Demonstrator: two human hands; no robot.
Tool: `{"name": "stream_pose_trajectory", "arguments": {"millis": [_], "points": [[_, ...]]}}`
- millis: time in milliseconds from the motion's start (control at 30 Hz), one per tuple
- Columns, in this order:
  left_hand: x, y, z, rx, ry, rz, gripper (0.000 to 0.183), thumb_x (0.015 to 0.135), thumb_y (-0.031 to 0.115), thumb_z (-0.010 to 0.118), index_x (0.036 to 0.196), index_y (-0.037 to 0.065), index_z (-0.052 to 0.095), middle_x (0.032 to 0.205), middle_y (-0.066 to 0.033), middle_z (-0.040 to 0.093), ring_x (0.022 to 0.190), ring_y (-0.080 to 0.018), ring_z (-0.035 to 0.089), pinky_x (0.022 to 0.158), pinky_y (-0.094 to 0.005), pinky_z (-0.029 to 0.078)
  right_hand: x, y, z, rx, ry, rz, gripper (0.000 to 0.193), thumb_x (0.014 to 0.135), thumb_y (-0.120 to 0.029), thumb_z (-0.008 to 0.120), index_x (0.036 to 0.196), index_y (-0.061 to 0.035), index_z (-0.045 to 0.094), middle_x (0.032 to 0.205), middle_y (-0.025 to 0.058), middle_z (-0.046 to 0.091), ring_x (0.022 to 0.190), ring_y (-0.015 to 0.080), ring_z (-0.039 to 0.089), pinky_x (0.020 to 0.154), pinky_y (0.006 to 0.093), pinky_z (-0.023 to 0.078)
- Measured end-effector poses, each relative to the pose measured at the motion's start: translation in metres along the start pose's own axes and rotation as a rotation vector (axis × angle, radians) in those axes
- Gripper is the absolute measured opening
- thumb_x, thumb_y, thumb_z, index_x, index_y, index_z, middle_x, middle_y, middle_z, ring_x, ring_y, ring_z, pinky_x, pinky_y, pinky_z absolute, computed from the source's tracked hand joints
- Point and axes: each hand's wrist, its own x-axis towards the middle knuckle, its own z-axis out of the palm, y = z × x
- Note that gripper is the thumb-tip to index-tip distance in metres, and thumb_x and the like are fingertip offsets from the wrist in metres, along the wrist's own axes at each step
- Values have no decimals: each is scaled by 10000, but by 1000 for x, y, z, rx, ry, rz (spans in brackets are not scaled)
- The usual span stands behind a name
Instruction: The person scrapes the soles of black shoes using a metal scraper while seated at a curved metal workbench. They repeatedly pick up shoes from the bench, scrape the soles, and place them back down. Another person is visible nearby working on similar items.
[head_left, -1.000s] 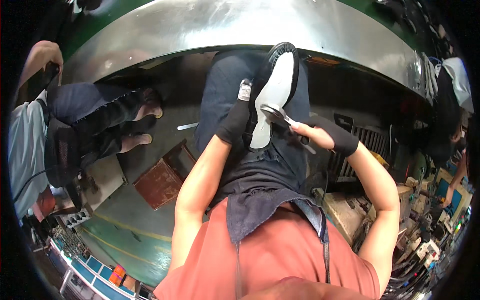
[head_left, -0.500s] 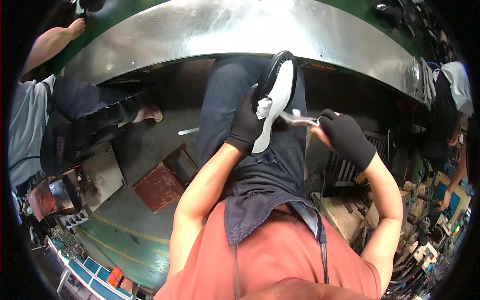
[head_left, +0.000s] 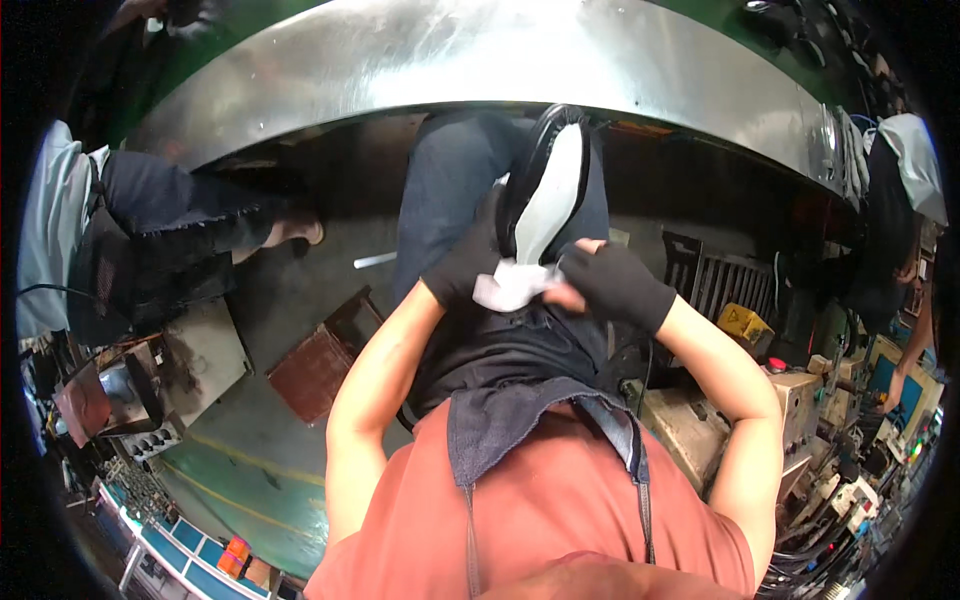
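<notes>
A black shoe (head_left: 555, 185) with a white sole lies over my thighs, sole up and toe pointing away from me. My left hand (head_left: 465, 255), in a black fingerless glove, is closed around the shoe's left side near the heel. At the heel end is a crumpled white sheet (head_left: 508, 287), blurred, perhaps wrapping film or paper. My right hand (head_left: 612, 285), gloved alike, pinches the right end of this sheet. Part of the sheet covers the heel, and the left fingertips are hidden.
A metal workbench edge (head_left: 480, 60) curves across in front of me. A brown wooden stool (head_left: 312, 370) stands on the floor at left, and a white strip (head_left: 376, 260) lies nearby. Another person's leg (head_left: 190, 200) is at far left. Machinery and a yellow object (head_left: 743, 322) are at right.
My right hand has moved left to the shoe's heel from out on the right, where it held a pale strip. The white sheet has shifted from the sole's left edge to the heel.
</notes>
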Motion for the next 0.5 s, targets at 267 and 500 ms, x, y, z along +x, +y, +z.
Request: {"name": "stream_pose_trajectory", "arguments": {"millis": [267,500], "points": [[31,-53,19,-647,293,-212,315,932,166,587,1189,-7,534,1056,-75,617,983,-159,578,887,-284,458,-63,1,-16,445,-132,648,332,956,-294,545,814,3,589,677,164,550,578,245,488,567,350,402],[32,-21,22,-358,182,-43,683,820,131,696,1395,-8,354,1338,-131,485,1223,-216,467,1034,-330,374,2,-32,-60,342,254,141,287,940,-292,568,857,-21,612,722,195,579,619,339,550,601,379,438]]}}
